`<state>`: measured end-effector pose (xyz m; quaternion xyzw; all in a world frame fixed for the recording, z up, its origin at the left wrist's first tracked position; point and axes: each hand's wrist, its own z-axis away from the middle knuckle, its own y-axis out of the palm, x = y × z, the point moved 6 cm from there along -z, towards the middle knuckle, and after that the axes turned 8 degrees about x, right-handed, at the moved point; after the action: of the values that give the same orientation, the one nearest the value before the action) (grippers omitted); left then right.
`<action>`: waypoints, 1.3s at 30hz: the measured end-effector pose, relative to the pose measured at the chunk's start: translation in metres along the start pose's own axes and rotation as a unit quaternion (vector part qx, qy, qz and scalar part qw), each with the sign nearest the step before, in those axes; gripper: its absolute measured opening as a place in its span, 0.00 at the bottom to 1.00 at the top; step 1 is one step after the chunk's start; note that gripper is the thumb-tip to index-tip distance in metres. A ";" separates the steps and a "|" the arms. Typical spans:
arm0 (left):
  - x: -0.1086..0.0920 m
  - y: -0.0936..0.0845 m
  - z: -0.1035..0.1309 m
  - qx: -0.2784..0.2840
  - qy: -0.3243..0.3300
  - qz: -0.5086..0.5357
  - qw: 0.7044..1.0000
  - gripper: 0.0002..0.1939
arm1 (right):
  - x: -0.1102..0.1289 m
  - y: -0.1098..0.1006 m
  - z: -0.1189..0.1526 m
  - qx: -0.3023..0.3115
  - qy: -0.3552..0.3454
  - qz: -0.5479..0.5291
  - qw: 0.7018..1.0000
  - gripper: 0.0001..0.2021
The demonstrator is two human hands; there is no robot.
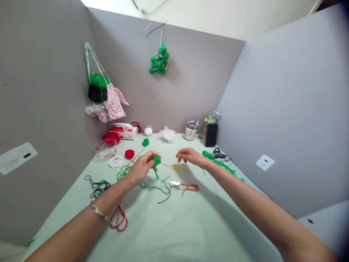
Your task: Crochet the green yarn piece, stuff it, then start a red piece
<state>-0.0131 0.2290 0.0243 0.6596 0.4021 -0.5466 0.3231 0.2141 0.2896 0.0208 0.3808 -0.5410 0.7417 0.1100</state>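
Note:
Between the thumb and fingers of my left hand is a small green yarn ball, with a green strand hanging below it. My right hand is raised to the right of the ball, its thumb and fingertips close together; whether anything thin is between them is too small to tell. Under and between the hands lies a yellow-handled hook. Nearer to me are snips with orange handles, blades pointing left, beside loose green and black yarn ends.
Black yarn, red yarn, a red ball and a plastic bowl lie left. White stuffing, a can and a phone stand behind. Green pieces lie right. Panels surround the table.

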 end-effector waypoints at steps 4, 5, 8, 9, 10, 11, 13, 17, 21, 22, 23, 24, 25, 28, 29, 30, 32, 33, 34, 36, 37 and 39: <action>0.016 0.008 -0.002 0.084 -0.025 -0.123 0.989 0.17 | -0.029 -0.024 -0.061 -0.082 0.057 0.092 0.991 0.17; 0.020 0.010 -0.001 0.116 -0.032 -0.141 0.983 0.21 | -0.030 -0.028 -0.077 -0.108 0.061 0.116 0.985 0.18; 0.022 0.010 0.001 0.182 -0.056 -0.192 0.963 0.29 | -0.023 -0.034 -0.127 -0.168 0.050 0.176 0.969 0.19; 0.020 0.005 -0.001 0.181 -0.063 -0.203 0.960 0.29 | -0.019 -0.034 -0.142 -0.180 0.044 0.190 0.964 0.20; 0.018 -0.001 -0.004 0.167 -0.069 -0.206 0.962 0.28 | -0.017 -0.035 -0.156 -0.188 0.039 0.203 0.960 0.20; 0.016 -0.009 -0.008 0.145 -0.073 -0.198 0.967 0.26 | -0.015 -0.036 -0.169 -0.191 0.035 0.213 0.957 0.20; 0.014 -0.026 -0.021 0.093 -0.075 -0.163 0.979 0.20 | -0.015 -0.037 -0.187 -0.185 0.033 0.228 0.955 0.20; 0.019 -0.055 -0.056 0.009 -0.068 -0.131 0.989 0.15 | -0.022 -0.037 -0.197 -0.138 0.034 0.243 0.960 0.17; 0.031 -0.077 -0.096 -0.119 -0.055 -0.129 0.983 0.18 | -0.002 -0.025 -0.176 -0.114 -0.005 0.263 0.958 0.17; 0.034 -0.080 -0.104 -0.148 -0.054 -0.133 0.979 0.21 | 0.008 -0.019 -0.169 -0.111 -0.021 0.268 0.957 0.17; 0.036 -0.080 -0.111 -0.168 -0.052 -0.137 0.975 0.22 | 0.017 -0.013 -0.161 -0.108 -0.035 0.275 0.955 0.17; 0.038 -0.079 -0.117 -0.182 -0.050 -0.140 0.972 0.21 | 0.027 -0.007 -0.153 -0.105 -0.049 0.283 0.952 0.18; 0.040 -0.076 -0.122 -0.190 -0.047 -0.143 0.970 0.19 | 0.036 0.000 -0.147 -0.099 -0.060 0.291 0.950 0.17; 0.038 -0.067 -0.122 -0.203 -0.025 -0.153 0.967 0.10 | 0.053 0.013 -0.133 -0.078 -0.076 0.318 0.942 0.12; 0.036 -0.065 -0.119 -0.204 -0.014 -0.156 0.966 0.10 | 0.056 0.016 -0.131 -0.070 -0.079 0.327 0.939 0.10; 0.033 -0.062 -0.115 -0.201 -0.002 -0.158 0.967 0.11 | 0.057 0.017 -0.130 -0.063 -0.081 0.336 0.936 0.08; 0.026 -0.058 -0.106 -0.185 0.020 -0.159 0.970 0.12 | 0.058 0.019 -0.131 -0.051 -0.083 0.352 0.931 0.07; 0.023 -0.057 -0.102 -0.174 0.029 -0.155 0.972 0.12 | 0.058 0.019 -0.133 -0.049 -0.081 0.358 0.929 0.08; 0.020 -0.056 -0.098 -0.164 0.036 -0.150 0.974 0.11 | 0.059 0.019 -0.136 -0.050 -0.077 0.363 0.927 0.09; 0.017 -0.056 -0.092 -0.149 0.041 -0.130 0.979 0.11 | 0.061 0.018 -0.144 -0.060 -0.066 0.369 0.925 0.13; 0.015 -0.057 -0.090 -0.142 0.040 -0.117 0.982 0.11 | 0.064 0.017 -0.149 -0.067 -0.059 0.369 0.925 0.16; 0.012 -0.056 -0.083 -0.128 0.034 -0.088 0.987 0.13 | 0.068 0.013 -0.161 -0.087 -0.043 0.362 0.927 0.17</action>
<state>-0.0233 0.3286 0.0295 0.5928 0.5359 -0.4942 0.3422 0.0879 0.4098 0.0379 0.1800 -0.7083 0.6643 -0.1566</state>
